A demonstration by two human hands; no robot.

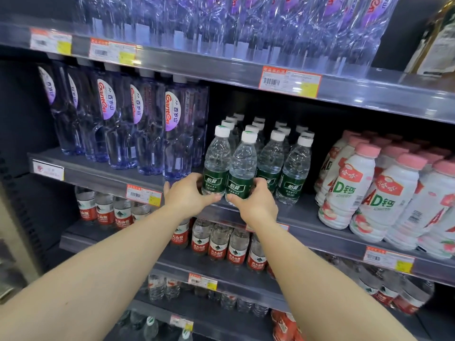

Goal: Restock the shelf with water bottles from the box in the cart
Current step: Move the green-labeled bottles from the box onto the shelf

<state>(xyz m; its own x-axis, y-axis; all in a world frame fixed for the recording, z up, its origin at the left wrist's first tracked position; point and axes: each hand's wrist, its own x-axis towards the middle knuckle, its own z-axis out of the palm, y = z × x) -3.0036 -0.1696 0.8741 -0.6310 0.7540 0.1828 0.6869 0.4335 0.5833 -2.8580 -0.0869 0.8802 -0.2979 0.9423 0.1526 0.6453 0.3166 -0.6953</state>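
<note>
**Two green-label bottles at the shelf edge, a hand on each**

Head view: both bare arms reach up to the middle shelf. The left hand wraps the base of the left green-label bottle, thumb across the front below the label. The right hand grips the bottle beside it in the same way. Both bottles stand upright at the front lip, touching each other, at the head of the rows of green-label water bottles running back into the shelf.

Close on the left — just beside the left hand — stand tall violet-tinted bottles with purple labels. To the right, apart from the water rows, sit white milk-drink bottles with pink caps. Overhead, the upper shelf rail carries an orange price tag. Below the forearms, red-label water bottles fill the next shelf down — partly hidden by the arms. The cart and box are out of view
</note>
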